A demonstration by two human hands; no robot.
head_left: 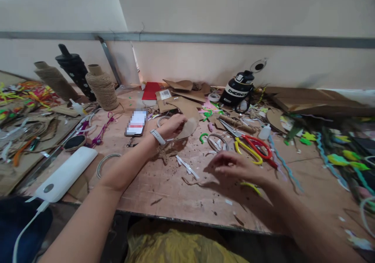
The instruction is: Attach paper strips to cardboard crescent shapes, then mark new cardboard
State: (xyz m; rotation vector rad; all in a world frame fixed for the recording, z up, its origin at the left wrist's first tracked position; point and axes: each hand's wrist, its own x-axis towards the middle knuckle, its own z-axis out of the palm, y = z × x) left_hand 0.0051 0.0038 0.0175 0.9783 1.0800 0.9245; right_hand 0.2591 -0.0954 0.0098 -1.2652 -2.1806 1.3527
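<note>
My left hand (174, 125), with a pale watch band at the wrist, reaches to the middle of the table. Its fingers are closed beside a pale beige curved piece (190, 128); what they pinch is hidden. A braided twine piece (166, 153) lies just below that hand. My right hand (230, 164) hovers over the table with fingers loosely bent and apart, holding nothing visible. Close to it are a metal ring (217, 142), red-handled scissors (258, 144) and yellow-handled pliers (249, 151). White strips (187, 166) lie between my hands.
A phone (136, 123) and a white power bank (66, 173) lie on the left, with twine spools (101, 86) behind. A black bottle (238, 89) stands at the back among cardboard scraps (187, 107). Cardboard sheets (319, 101) and colourful trimmings (336, 159) fill the right.
</note>
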